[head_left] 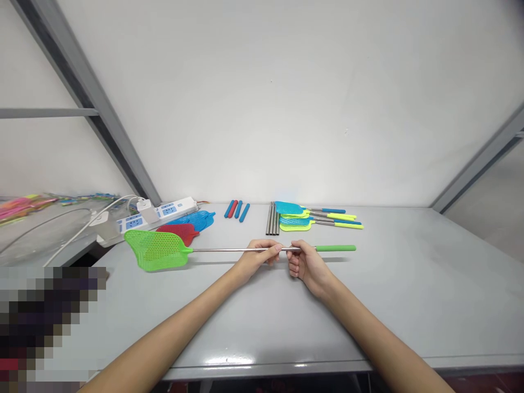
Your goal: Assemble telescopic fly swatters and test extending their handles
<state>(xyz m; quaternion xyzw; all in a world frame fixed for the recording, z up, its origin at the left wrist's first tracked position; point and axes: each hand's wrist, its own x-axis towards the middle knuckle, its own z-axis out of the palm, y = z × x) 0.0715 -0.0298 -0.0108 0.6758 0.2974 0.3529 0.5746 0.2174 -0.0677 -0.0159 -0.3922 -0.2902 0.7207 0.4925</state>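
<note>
A green fly swatter [161, 251] lies level across the view, its mesh head to the left and its green grip to the right. My left hand [262, 255] is closed on the middle of its thin metal rod. Close beside it, my right hand [305, 265] pinches the rod just left of the green grip. Both hands are a little above the grey table [262, 316]. Behind the held head lie a red swatter head [182, 233] and blue swatter heads [196, 219].
Blue and red grips [233, 209] lie at the back, left of several metal tubes [272, 218]. Right of these is a pile of blue and yellow fly swatters [297, 215]. A white power strip [159, 214] with cables stands at the left. Metal frame posts [94, 103] rise at both sides.
</note>
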